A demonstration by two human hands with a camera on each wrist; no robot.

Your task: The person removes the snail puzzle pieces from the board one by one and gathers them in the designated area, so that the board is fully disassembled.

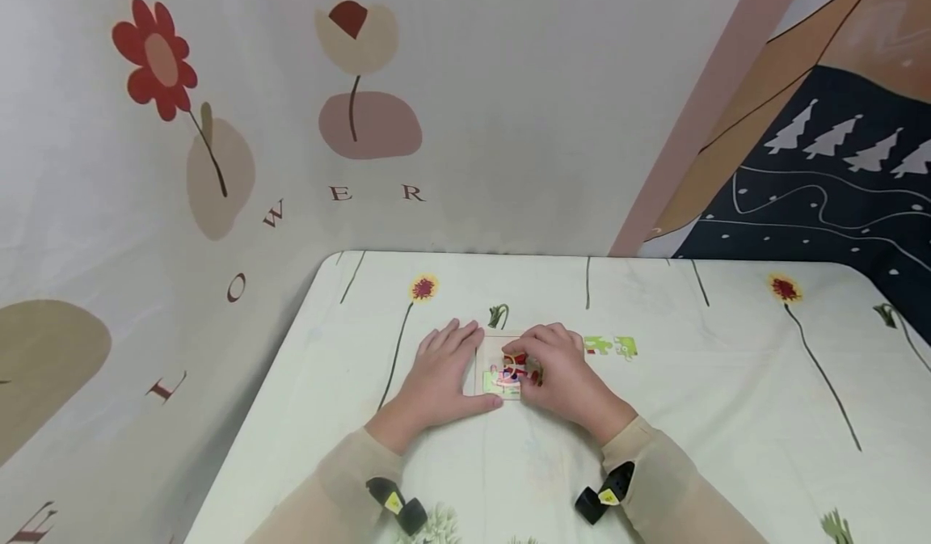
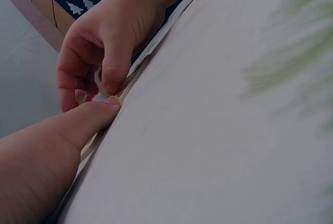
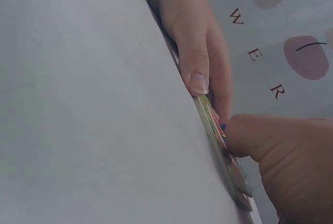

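Observation:
A small puzzle board [image 1: 490, 342] with a pale frame lies flat on the table. Green and pink puzzle pieces [image 1: 496, 386] sit in its lower part. My left hand [image 1: 442, 374] rests along the board's left side with fingers extended, its thumb at the lower edge. Over the board's right half, my right hand [image 1: 563, 376] pinches a puzzle piece with red on it [image 1: 515, 360] between thumb and fingers. Its fingers hide much of the piece and that side of the board. In the right wrist view the board [image 3: 210, 125] appears edge-on, under the left thumb.
Two loose green puzzle pieces, one [image 1: 598, 345] beside the other [image 1: 626, 347], lie just right of my right hand. A white cloth with printed flowers covers the table [image 1: 713, 398]. Behind it hangs a patterned fabric backdrop [image 1: 509, 124].

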